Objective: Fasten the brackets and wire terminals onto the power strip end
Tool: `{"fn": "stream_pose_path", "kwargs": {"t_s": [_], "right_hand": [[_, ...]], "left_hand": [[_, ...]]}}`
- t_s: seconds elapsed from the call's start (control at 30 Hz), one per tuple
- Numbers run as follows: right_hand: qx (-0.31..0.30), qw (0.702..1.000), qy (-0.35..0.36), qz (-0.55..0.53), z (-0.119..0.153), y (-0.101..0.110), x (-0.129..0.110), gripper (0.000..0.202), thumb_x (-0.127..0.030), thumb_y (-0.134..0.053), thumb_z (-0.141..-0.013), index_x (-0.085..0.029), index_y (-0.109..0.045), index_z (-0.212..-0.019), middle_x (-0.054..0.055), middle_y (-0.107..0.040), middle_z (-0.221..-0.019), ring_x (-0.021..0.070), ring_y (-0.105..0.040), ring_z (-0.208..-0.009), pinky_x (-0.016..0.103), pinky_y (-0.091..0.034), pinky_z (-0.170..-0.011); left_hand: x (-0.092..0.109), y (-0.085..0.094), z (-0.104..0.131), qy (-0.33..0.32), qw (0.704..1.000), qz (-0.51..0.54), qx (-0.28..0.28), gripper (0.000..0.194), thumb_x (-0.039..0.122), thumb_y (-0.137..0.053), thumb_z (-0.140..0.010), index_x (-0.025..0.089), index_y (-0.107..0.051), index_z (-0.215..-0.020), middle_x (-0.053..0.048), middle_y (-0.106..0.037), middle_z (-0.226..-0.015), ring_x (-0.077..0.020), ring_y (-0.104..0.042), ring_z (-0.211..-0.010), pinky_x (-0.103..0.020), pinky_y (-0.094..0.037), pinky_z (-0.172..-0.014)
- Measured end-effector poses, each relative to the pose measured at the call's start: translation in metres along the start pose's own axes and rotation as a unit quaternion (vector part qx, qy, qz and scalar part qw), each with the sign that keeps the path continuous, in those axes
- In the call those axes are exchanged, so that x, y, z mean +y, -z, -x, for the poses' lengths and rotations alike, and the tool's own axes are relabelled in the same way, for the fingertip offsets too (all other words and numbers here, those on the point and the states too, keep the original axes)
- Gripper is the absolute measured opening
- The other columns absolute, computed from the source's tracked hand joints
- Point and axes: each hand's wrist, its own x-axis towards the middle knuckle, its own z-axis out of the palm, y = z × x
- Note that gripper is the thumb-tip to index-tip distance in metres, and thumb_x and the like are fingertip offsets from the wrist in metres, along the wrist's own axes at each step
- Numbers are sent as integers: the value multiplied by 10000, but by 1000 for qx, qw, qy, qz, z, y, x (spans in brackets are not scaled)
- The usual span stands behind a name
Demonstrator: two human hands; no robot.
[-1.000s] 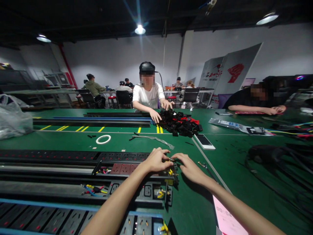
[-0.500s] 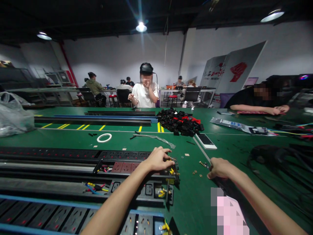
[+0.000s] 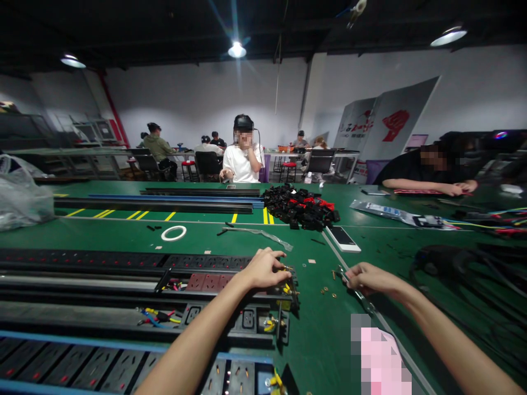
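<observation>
My left hand [image 3: 265,269] is closed over the right end of a black socket power strip [image 3: 214,262], its fingertips bent by small brass screws and yellow wire terminals [image 3: 286,288]. My right hand [image 3: 368,278] grips a silver wrench [image 3: 363,302] a little above the green tabletop, with its jaw end pointing toward the left. Just left of that hand lie a brass screw [image 3: 334,274] and several small brass nuts [image 3: 326,289]. Below my left arm, more strips with square sockets [image 3: 248,318] and loose coloured wires [image 3: 158,315] lie in parallel.
A heap of black and red parts [image 3: 300,206] sits mid-table, near a white phone [image 3: 342,239]. White tape ring [image 3: 173,233] and long rails [image 3: 164,200] lie left. Dark cables [image 3: 453,269] coil at right. A person [image 3: 242,156] sits opposite, another [image 3: 428,170] leans at right.
My right hand has picked the wrench up and turned it, and its jaw end shows beyond the fingers. My left hand stays on the strip's end. The whole view has shifted slightly.
</observation>
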Motion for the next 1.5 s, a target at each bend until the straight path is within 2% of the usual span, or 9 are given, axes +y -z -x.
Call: {"fn": "stream_pose_path", "kwargs": {"t_s": [0.13,0.23,0.4,0.53,0.7,0.9,1.0,1.3,1.5], "right_hand": [[5,994,68,-83,10,-6,-22,230,-396,-662,-635,-204,-565,-717,-27,-579,-586,123,-555,-526,243,-471,-538],[80,975,160,-134,17,-24,-39,305,-468,-688,-686,-202,-599,-804,14,-655,-665,173,-631,-614,290,-516,-611],[138,963,225,-50,26,-59,-54,350,-507,-592,-840,-194,-709,-945,84,-757,-918,234,-710,-817,335,-549,-754],[146,958,245,-32,32,-74,-56,353,-499,-557,-881,-200,-714,-986,72,-770,-922,237,-728,-814,323,-554,-741],[167,955,246,-16,37,-78,-55,353,-498,-555,-879,-209,-721,-995,64,-779,-891,241,-734,-778,320,-558,-710],[189,938,288,30,37,-87,-49,282,-438,-555,-900,-227,-726,-978,79,-774,-1024,264,-732,-912,349,-554,-826],[193,929,312,49,35,-95,-45,244,-405,-555,-915,-237,-708,-1005,64,-777,-993,244,-740,-877,326,-568,-785],[242,835,467,161,27,-108,-36,221,-316,-514,-980,-174,-671,-1043,81,-780,-930,205,-756,-765,277,-585,-662],[238,806,498,213,25,-108,-32,227,-285,-485,-1000,-155,-652,-1082,102,-777,-959,207,-758,-811,292,-590,-705]], "left_hand": [[0,0,0,0,1000,-3,-2,301,475,-618,-873,236,-801,-872,-45,-618,-1350,-299,-580,-1119,-441,-439,-954],[0,1,0,3,1000,-4,-2,302,477,-618,-873,237,-801,-873,-45,-614,-1355,-304,-574,-1137,-445,-432,-969],[2,3,1,4,1000,-9,-7,284,467,-621,-875,249,-798,-918,-49,-625,-1339,-303,-585,-1125,-449,-437,-966],[3,4,1,6,1000,-16,-10,297,472,-616,-879,240,-797,-925,-60,-625,-1337,-307,-585,-1127,-450,-440,-964],[3,4,1,2,1000,-22,-13,312,479,-613,-882,231,-795,-929,-64,-622,-1340,-313,-580,-1135,-456,-440,-968],[3,4,1,3,1000,-21,-14,326,486,-608,-885,222,-794,-933,-71,-616,-1346,-313,-576,-1143,-449,-446,-962],[3,3,1,4,1000,-21,-15,332,493,-601,-887,227,-791,-947,-66,-612,-1354,-309,-579,-1136,-451,-446,-962],[1,1,1,0,999,-33,-15,315,477,-592,-892,237,-790,-945,-49,-617,-1352,-295,-589,-1103,-451,-444,-960],[1,1,0,0,999,-28,-17,316,478,-583,-893,244,-792,-931,-38,-616,-1351,-290,-586,-1092,-441,-445,-956]]}}
